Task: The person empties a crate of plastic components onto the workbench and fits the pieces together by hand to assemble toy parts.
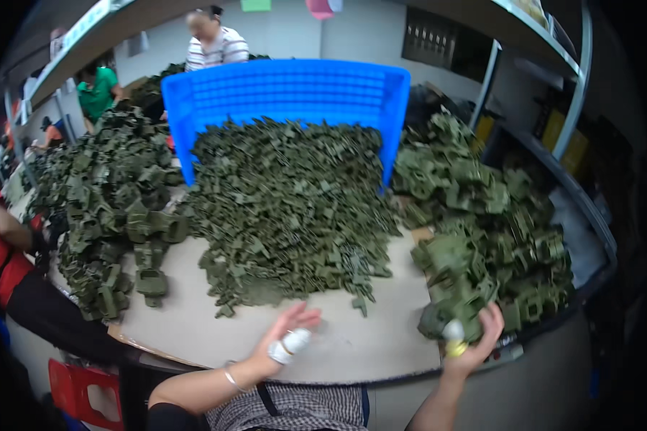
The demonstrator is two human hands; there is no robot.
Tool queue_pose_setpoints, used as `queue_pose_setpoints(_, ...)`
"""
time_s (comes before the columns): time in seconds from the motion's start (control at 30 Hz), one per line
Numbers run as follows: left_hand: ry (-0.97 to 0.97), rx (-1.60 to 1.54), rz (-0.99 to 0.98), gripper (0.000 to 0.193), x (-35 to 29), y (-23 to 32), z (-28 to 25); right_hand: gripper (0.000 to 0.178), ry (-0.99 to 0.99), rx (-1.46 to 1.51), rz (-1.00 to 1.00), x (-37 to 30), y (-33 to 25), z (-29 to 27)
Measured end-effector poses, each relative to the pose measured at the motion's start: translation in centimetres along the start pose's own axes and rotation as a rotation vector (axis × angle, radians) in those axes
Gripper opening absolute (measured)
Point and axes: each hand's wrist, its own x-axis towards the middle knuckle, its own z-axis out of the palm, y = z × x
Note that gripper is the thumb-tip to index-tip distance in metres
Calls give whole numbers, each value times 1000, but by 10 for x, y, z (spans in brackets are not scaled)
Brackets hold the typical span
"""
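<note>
My left hand [289,336] hovers over the front of the tabletop with its fingers stretched out and nothing in them. A white wrapping [290,346] covers its thumb. At the near edge of a heap of larger, hollow, olive-green parts [525,251], my right hand [480,341] has its thumb and fingers apart, slightly blurred by motion. That thumb carries a white and yellow wrapping [454,339]. Close by the right fingers lie several of these parts; whether they touch is unclear. Small olive-green pieces [295,208] form a broad heap straight ahead of both hands.
A blue plastic crate [287,75] stands tipped behind the small pieces. More large green parts [115,201] are piled at left. A red-clad person [0,237] sits at the left edge; another in stripes [219,47] stands beyond. Metal shelving [568,108] rises at right, a red stool [86,391] lower left.
</note>
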Motion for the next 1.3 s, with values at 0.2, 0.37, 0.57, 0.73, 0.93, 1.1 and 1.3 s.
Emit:
queue_pose_setpoints(0.2,539,-556,51,56,21,11,16,66,-673,581,-323,-74,-99,40)
queue_pose_setpoints(0.37,473,-497,-53,52,-28,23,-6,72,-831,1311,510,-76,-115,50)
queue_pose_setpoints(0.57,424,-175,215,64,-52,2,28,63,-876,1101,289,-56,-156,69)
queue_pose_setpoints(0.73,424,-184,164,49,-64,4,26,52,-949,964,240,-55,-161,64)
queue_pose_setpoints(0.93,726,-537,227,49,-97,-7,-23,53,-738,952,404,-40,-127,56)
queue_pose_setpoints(1.1,760,-418,126,44,-118,27,-70,67,-975,-14,-238,2,-71,64)
queue_pose_setpoints(1.3,405,-660,-69,50,-124,-6,-58,60,-993,-120,-402,-23,-46,117)
